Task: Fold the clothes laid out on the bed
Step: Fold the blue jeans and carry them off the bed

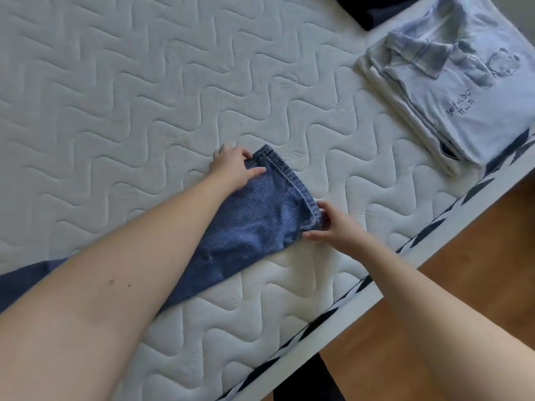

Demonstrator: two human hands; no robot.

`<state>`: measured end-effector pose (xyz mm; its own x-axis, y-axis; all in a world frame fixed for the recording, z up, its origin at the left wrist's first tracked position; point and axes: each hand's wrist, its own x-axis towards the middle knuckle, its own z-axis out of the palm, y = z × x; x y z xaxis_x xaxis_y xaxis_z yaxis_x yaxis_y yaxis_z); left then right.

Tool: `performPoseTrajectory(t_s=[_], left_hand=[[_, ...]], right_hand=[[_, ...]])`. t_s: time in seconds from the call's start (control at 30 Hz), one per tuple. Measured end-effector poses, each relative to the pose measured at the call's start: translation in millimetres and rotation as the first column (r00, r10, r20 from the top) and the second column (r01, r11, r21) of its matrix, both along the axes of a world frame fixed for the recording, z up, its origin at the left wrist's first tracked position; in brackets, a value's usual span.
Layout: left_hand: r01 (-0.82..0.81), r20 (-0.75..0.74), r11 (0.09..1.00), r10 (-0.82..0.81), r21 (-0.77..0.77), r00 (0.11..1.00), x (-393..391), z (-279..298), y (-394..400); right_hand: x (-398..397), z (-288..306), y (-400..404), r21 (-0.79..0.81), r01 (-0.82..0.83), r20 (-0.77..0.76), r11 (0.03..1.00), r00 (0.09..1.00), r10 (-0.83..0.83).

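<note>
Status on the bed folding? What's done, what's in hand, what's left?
Done: a stack of folded light shirts sits at the mattress edge, polo on top. In hand: blue jeans lie stretched out; left hand and right hand each pinch a corner of the leg hem. Left: the jeans look unfolded so far, and a dark garment at the top edge is mostly out of frame, state unclear.

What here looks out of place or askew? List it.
Nothing looks damaged or spilled. The jeans leg lies diagonally across the mattress, with the left hand and right hand pinching its hem corners. The folded shirts sit neatly stacked near the bed's edge.
</note>
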<state>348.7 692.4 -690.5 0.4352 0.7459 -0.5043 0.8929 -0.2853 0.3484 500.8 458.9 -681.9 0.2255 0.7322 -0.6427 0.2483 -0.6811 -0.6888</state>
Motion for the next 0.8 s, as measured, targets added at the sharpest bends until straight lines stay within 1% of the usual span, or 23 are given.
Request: performPoseTrajectory(t_s=[0.07, 0.1, 0.17, 0.27, 0.33, 0.37, 0.43, 0.47, 0.53, 0.57, 0.6, 0.63, 0.7, 0.73, 0.77, 0.8], left_hand=[[0.039, -0.088, 0.999, -0.038, 0.012, 0.995, 4, 1, 2], [0.045, -0.083, 0.999, -0.045, 0.004, 0.996, 5, 2, 2], [0.031, 0.013, 0.999, -0.030, -0.023, 0.999, 4, 2, 3], [0.031, 0.221, 0.997, -0.016, -0.064, 0.975, 1, 11, 6], [0.054, 0.315, 0.996, -0.027, -0.076, 0.949, -1, 21, 15], [0.057, 0.339, 0.994, -0.022, -0.096, 0.941, -1, 25, 21], [0.085, 0.346, 0.983, -0.023, -0.165, 0.938, 1, 29, 32], [0.120, 0.332, 0.979, -0.059, -0.167, 0.941, 3, 28, 36], [0.174, 0.288, 0.979, -0.138, -0.106, 0.948, 12, 23, 41], [0.169, 0.276, 0.982, -0.141, -0.080, 0.951, 18, 21, 41], [0.146, 0.277, 0.987, -0.121, -0.069, 0.953, 24, 19, 41], [0.116, 0.276, 0.991, -0.095, -0.062, 0.957, 29, 16, 41], [0.050, 0.248, 0.998, -0.037, -0.044, 0.968, 34, 10, 43], [0.013, 0.225, 0.999, -0.006, -0.030, 0.974, 33, 6, 45], [-0.020, 0.203, 1.000, 0.022, -0.015, 0.979, 31, 3, 47], [-0.043, 0.183, 0.999, 0.042, -0.001, 0.982, 28, 1, 49]], right_hand=[[-4, -1, -1, 0.028, 0.087, -0.062, 0.996, 0.994, -0.085], [-7, -1, -2, 0.047, 0.148, -0.124, 0.988, 0.982, -0.141], [-12, 1, -4, 0.050, 0.302, -0.257, 0.952, 0.925, -0.280], [-14, 8, -7, 0.007, 0.493, -0.434, 0.870, 0.786, -0.441], [-12, 15, -9, -0.022, 0.542, -0.494, 0.840, 0.724, -0.481], [-9, 18, -10, -0.025, 0.545, -0.493, 0.838, 0.723, -0.485], [-2, 24, -10, -0.026, 0.531, -0.458, 0.847, 0.747, -0.483], [0, 27, -8, -0.025, 0.525, -0.417, 0.851, 0.768, -0.486], [4, 27, -2, 0.010, 0.517, -0.264, 0.856, 0.827, -0.497], [4, 24, 3, 0.043, 0.518, -0.157, 0.854, 0.848, -0.506], [3, 21, 8, 0.072, 0.533, -0.059, 0.843, 0.846, -0.530], [1, 15, 12, 0.090, 0.574, 0.005, 0.814, 0.817, -0.577], [-4, 3, 21, 0.078, 0.696, 0.025, 0.714, 0.714, -0.699], [-6, -2, 24, 0.068, 0.726, 0.040, 0.685, 0.684, -0.729], [-7, -7, 26, 0.069, 0.723, 0.064, 0.687, 0.684, -0.727], [-7, -10, 28, 0.085, 0.695, 0.084, 0.714, 0.709, -0.700]])
